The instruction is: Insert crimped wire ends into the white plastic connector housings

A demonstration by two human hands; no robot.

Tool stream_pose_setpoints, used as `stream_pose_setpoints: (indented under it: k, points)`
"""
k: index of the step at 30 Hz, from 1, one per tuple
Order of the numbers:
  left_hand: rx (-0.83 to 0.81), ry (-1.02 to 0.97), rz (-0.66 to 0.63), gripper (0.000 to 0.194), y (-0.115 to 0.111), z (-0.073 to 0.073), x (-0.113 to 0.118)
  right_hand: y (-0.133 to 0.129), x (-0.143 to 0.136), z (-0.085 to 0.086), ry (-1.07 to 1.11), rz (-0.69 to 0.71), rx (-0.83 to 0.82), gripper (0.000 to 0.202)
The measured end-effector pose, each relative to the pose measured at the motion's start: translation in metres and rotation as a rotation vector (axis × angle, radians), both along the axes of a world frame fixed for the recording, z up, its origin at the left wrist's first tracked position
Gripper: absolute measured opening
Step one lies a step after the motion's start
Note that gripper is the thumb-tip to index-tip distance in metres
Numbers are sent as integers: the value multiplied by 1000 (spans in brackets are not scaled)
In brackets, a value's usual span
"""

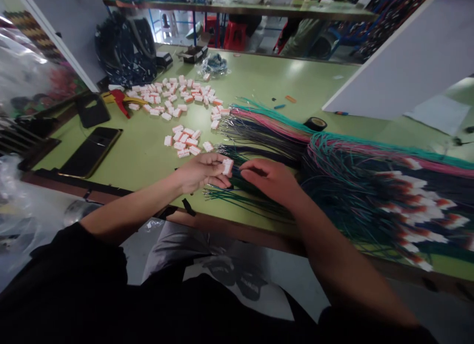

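My left hand (203,173) pinches a small white and orange plug connector (227,166) between thumb and fingers. Just to its right is my right hand (272,180), thumb and forefinger drawn together and pointing at the connector. Whether a wire sits in that pinch is too small to tell. Beneath both hands lie loose wires, with dark blue wires (255,152) behind and green wires (237,199) in front, their bare ends pointing left. A small pile of similar connectors (185,140) lies beyond my left hand.
More connectors (170,97) are scattered farther back. At left lie a phone (91,151), a black pad (92,109) and red-yellow pliers (120,99). Black tape (315,123) stands behind the wire bundle (333,156). Finished-looking connector ends (418,205) heap up at right. A white panel (403,57) rises at back right.
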State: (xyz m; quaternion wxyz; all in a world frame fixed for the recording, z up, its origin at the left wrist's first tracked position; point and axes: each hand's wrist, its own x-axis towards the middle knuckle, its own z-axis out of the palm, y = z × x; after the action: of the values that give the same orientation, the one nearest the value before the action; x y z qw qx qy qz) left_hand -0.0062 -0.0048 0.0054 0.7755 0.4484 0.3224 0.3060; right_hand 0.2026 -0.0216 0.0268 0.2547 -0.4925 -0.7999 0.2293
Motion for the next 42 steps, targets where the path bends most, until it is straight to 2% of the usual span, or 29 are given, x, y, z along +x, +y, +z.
stream_pose_setpoints:
  k: [3, 5, 8, 11, 16, 19, 22, 27, 31, 33, 36, 38, 42]
  points:
    - [8, 20, -119, 25, 3, 4, -15, 7, 18, 6, -90, 6, -35, 21]
    - [4, 57, -225, 34, 2, 7, -22, 9, 24, 7, -197, 80, -84, 17]
    - [-12, 135, -402, 31, -3, 13, -26, 6, 20, 3, -363, 157, -167, 8]
    - [-28, 184, -532, 27, -7, 17, -24, 2, 12, -1, -492, 101, -193, 3]
    - [-20, 172, -590, 22, -8, 16, -23, 6, 20, 6, -479, 94, -194, 11]
    - [-8, 157, -603, 23, -8, 13, -24, 6, 22, 11, -635, 7, -201, 14]
    - [-8, 159, -613, 22, -8, 11, -24, 5, 17, 10, -742, 0, -214, 17]
    - [-10, 143, -608, 22, -8, 10, -25, 8, 22, 11, -568, 26, -244, 12]
    - [-22, 105, -518, 25, -7, 9, -26, 13, 37, 15, -334, -69, -204, 6]
    - [-33, 82, -453, 26, -6, 7, -25, 11, 38, 15, -143, -125, -202, 3]
    - [-43, 29, -377, 25, -5, 3, -21, 2, 21, 12, 219, -111, -227, 8]
    - [-40, -20, -338, 25, -4, -1, -18, -7, 2, 10, 377, -55, -185, 13]
    - [-36, -122, -272, 26, -3, -8, -11, -24, -24, 9, 355, 59, 37, 13]
